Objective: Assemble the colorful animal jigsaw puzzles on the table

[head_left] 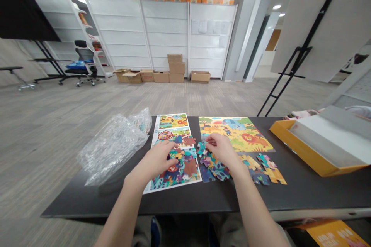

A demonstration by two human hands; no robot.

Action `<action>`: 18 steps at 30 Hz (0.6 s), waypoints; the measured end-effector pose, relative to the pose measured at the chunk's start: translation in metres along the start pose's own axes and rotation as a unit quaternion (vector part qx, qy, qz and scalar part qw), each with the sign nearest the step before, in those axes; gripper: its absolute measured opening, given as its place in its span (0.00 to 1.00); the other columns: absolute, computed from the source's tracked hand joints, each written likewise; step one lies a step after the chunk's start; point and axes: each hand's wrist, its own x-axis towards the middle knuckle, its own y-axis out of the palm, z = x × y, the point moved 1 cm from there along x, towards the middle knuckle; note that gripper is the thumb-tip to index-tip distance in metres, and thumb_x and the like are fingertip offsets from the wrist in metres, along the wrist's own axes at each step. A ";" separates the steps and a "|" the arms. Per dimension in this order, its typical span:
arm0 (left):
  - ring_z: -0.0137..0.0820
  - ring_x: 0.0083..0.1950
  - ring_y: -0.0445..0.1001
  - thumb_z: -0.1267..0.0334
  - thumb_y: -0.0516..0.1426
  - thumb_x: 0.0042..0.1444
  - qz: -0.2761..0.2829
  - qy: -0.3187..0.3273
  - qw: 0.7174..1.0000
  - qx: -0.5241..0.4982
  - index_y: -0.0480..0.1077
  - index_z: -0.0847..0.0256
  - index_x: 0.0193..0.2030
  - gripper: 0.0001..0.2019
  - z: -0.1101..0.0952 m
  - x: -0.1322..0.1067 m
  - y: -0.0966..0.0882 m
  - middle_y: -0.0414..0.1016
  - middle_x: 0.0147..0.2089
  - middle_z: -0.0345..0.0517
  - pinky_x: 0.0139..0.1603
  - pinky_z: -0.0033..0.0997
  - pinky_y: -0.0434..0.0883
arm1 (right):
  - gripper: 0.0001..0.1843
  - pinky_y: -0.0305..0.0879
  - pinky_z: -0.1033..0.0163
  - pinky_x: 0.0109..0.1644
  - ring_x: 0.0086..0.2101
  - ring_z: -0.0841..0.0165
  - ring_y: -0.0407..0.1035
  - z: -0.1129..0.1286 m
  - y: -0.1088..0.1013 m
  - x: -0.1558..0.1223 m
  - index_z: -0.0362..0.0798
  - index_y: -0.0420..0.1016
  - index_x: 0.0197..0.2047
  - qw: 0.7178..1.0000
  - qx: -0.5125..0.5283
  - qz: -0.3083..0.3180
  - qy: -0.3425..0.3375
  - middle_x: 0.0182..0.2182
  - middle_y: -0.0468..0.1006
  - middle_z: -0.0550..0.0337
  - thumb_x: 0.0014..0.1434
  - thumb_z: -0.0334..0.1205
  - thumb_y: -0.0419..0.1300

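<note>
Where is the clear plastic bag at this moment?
In the head view, the crumpled clear plastic bag lies on the left part of the dark table, just left of the printed puzzle sheet and the person's left hand.

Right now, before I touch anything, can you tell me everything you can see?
table: one, black, in front of the person
plastic bag: one, see-through, on the table's left side
picture sheet: one, white and colourful, middle of the table
animal picture: one, yellow and green, right of the sheet
jigsaw pieces: many, multicoloured, on the sheet and beside it
box: one, yellow, right end of the table
cardboard boxes: about seven, brown, by the far wall
office chair: one, black and white, far left
easel: one, black with a white board, far right
left hand: one, on pieces on the sheet
right hand: one, at the pieces below the animal picture
</note>
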 end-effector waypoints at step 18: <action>0.50 0.61 0.70 0.51 0.68 0.47 0.057 0.006 0.998 -0.006 0.71 0.58 0.56 0.30 -0.004 -0.006 0.006 0.73 0.57 0.55 0.60 0.47 0.68 | 0.10 0.68 0.60 0.38 0.36 0.60 0.77 -0.022 -0.055 -0.023 0.49 0.77 0.39 0.985 -0.141 0.045 0.086 0.39 0.83 0.52 0.58 0.46 0.63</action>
